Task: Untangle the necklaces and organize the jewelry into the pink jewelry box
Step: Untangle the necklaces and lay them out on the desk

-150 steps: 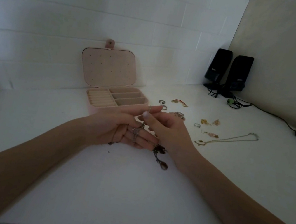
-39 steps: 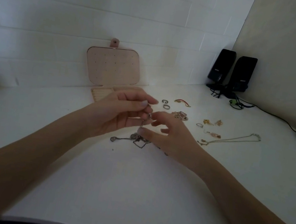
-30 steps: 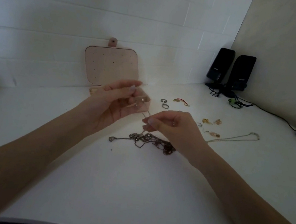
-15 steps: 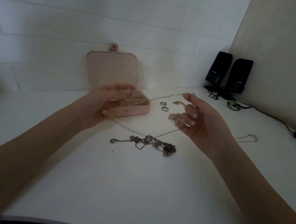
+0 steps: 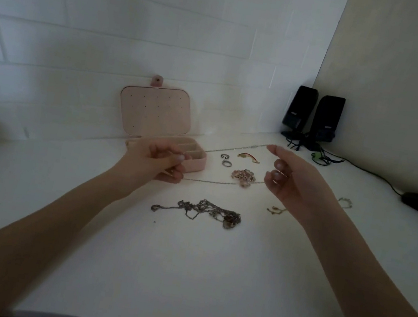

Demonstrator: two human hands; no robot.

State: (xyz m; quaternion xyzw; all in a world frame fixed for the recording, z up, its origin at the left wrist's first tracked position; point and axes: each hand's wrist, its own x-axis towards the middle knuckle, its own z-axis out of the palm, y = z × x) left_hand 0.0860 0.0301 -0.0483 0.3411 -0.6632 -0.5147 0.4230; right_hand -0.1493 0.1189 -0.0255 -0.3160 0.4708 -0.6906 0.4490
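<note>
Two hands, left hand (image 5: 159, 160) and right hand (image 5: 290, 179), pinch one thin chain (image 5: 215, 182) taut; overpulling risks snapping it above the tangle (image 5: 205, 211) at 6 o'clock.

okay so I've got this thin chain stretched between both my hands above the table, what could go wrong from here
1. The thin chain hangs low over the pink brooch; lowered, it could snag there.
2. The tangled necklaces lie just below; a slack loop might catch in them again.
3. The left hand and right hand each pinch only an end, so pulling harder could slip the grip or strain the chain.
</note>
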